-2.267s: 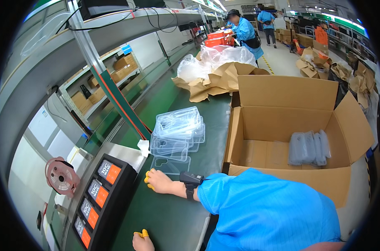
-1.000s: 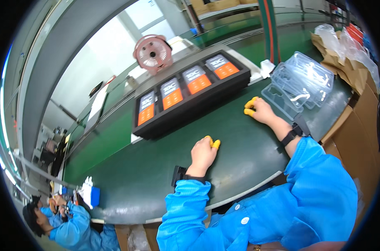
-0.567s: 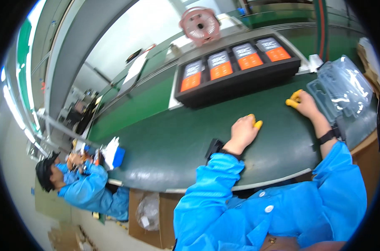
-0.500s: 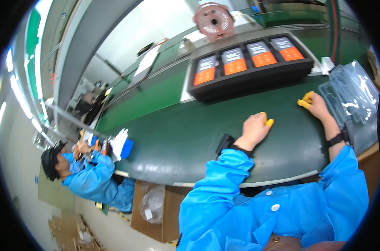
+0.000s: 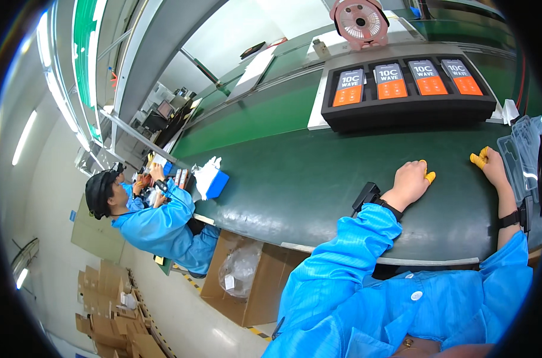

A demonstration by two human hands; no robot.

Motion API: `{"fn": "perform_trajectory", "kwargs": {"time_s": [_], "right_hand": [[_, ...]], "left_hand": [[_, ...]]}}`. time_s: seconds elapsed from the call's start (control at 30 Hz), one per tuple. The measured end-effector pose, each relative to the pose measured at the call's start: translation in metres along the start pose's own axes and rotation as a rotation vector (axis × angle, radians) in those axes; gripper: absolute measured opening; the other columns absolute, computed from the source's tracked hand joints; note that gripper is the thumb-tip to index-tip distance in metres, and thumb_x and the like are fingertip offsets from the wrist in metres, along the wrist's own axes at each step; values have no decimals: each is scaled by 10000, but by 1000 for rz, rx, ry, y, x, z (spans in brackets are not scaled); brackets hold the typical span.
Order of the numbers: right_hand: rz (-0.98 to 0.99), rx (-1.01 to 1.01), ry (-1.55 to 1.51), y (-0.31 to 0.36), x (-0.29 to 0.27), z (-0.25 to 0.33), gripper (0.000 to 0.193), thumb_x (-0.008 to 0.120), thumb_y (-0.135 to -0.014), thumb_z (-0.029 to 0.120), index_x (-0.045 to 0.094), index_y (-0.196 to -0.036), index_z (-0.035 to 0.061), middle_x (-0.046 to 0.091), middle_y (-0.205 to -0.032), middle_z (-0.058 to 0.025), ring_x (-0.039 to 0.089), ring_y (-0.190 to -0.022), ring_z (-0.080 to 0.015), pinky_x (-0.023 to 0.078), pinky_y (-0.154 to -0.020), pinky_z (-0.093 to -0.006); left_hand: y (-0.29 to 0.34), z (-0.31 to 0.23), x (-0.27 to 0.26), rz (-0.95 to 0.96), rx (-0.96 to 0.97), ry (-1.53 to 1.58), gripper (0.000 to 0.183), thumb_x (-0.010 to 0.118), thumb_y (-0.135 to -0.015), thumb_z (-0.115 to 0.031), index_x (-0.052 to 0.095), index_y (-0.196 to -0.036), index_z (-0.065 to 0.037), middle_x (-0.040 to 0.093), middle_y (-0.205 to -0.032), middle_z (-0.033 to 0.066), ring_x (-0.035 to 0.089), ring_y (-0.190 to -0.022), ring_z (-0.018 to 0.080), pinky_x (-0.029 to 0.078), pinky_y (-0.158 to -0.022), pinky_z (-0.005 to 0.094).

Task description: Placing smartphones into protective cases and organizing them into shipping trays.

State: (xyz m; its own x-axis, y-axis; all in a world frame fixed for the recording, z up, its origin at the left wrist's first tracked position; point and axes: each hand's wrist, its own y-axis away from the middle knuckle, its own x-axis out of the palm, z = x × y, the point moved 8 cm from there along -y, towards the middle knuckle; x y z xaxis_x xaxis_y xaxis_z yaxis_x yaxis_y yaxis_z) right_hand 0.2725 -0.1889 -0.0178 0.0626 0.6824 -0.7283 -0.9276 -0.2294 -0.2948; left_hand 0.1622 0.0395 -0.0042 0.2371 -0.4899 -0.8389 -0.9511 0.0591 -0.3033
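Observation:
My left hand [image 5: 409, 182] rests in a loose fist on the green tabletop [image 5: 318, 179], with yellow finger cots on its thumb and a finger. Nothing shows in it. To its right, my right hand [image 5: 490, 166] lies curled on the same surface, also wearing yellow finger cots and visibly holding nothing. Beside the right hand are clear plastic trays [image 5: 524, 152], partly cut off by the rim of the picture. Beyond both hands a black foam tray [image 5: 414, 116] holds several grey-and-orange boxes [image 5: 390, 83] standing in its slots.
A pink fan [image 5: 360, 24] stands behind the tray. At the left, a co-worker [image 5: 158, 221] in blue handles small items near a blue box [image 5: 216, 185] with white material. An open carton [image 5: 262, 280] with a plastic bag sits below the table edge.
The view has swung left, so the whole scene sits farther right and is sharper. Both my hands keep their places on the table, still curled.

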Motion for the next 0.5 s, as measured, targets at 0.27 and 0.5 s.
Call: {"fn": "perform_trajectory", "kwargs": {"time_s": [0.27, 0.5], "right_hand": [[-23, -30, 2, 0, 1, -2, 344, 692, -700, 196, 438, -616, -19, 396, -507, -73, 335, -476, -149, 301, -451, -314], [-20, -29, -8, 0, 2, -7, 355, 688, -706, 200, 425, -606, -16, 386, -500, -74, 316, -475, -148, 291, -447, -316]], "left_hand": [[0, 0, 2, -2, 21, -12, 189, 560, -741, -194, 514, -746, -10, 573, -756, 136, 554, -769, 298, 437, -676, 393], [0, 0, 4, -2, 22, -7, 215, 565, -748, -219, 511, -733, -12, 573, -746, 136, 556, -762, 296, 438, -672, 391]]}}
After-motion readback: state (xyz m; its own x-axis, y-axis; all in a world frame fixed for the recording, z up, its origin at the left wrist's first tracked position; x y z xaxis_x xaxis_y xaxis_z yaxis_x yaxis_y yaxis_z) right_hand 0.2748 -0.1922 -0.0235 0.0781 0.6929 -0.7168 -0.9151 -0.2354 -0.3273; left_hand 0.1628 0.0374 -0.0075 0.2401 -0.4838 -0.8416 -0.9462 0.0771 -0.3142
